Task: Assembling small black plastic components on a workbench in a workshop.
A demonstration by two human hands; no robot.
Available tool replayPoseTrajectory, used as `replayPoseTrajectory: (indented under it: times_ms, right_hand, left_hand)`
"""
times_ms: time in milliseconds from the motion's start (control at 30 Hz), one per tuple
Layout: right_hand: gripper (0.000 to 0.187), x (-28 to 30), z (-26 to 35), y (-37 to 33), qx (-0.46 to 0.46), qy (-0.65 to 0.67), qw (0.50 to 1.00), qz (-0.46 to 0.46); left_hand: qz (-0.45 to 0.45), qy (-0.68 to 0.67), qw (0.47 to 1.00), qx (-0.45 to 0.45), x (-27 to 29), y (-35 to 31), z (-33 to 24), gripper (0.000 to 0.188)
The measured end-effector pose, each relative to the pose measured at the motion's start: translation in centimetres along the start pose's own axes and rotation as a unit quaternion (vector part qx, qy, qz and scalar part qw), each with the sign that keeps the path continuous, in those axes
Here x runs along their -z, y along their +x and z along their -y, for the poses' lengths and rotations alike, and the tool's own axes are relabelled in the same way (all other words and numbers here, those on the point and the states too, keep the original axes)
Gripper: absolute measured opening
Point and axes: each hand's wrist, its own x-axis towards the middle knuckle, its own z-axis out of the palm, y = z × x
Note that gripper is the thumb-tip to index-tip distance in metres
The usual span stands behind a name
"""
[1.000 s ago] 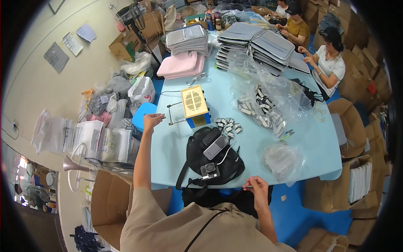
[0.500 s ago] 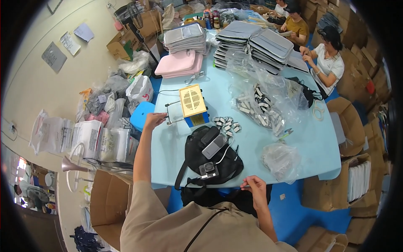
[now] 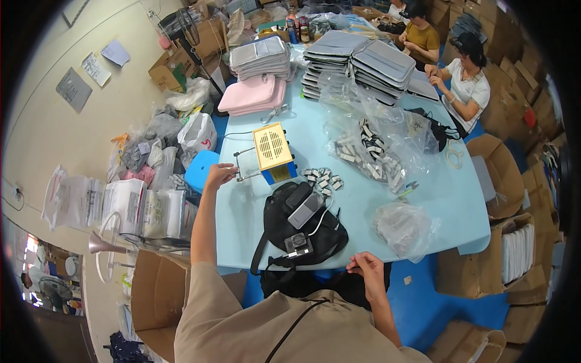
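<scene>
My left hand (image 3: 222, 174) reaches over the table's left side, fingers pinched beside the metal rods (image 3: 238, 164) of a yellow-and-blue box-shaped machine (image 3: 271, 148) with a slotted top. Whatever is in that pinch is too small to make out. By the table's near edge hovers my right hand (image 3: 368, 266), its fingers curled together; what they hold, if anything, is hidden. A black bag (image 3: 330, 239) lies between the hands, with a grey power bank (image 3: 306, 210) and a small grey device (image 3: 298, 244) on it. Several small grey-and-white pieces (image 3: 322, 180) are heaped beside the machine.
Grey cases (image 3: 381, 60) and pink cases (image 3: 254, 95) are stacked at the far side. A clear bag (image 3: 372, 151) of small pieces and a crumpled plastic bag (image 3: 404, 227) lie to the right. One co-worker (image 3: 469, 85) sits at the far right. A cardboard box (image 3: 158, 290) stands left.
The whole view has shifted slightly. My left hand stays by the rods with its fingers pinched, and my right hand keeps nearly the same place and pose.
</scene>
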Motion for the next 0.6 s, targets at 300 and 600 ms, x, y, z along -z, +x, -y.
replayPoseTrajectory:
  times_ms: [300, 600]
  right_hand:
    - [0.020, -0.36, 0.35, 0.06, -0.002, -0.005, 1.000, 0.004]
    - [0.020, -0.48, 0.21, 0.03, 0.002, -0.002, 1.000, 0.004]
  left_hand:
    - [-0.011, 0.018, 1.000, -0.008, 0.00, -0.06, -0.22, 0.043]
    - [-0.012, 0.021, 0.999, -0.029, 0.11, 0.00, -0.42, 0.046]
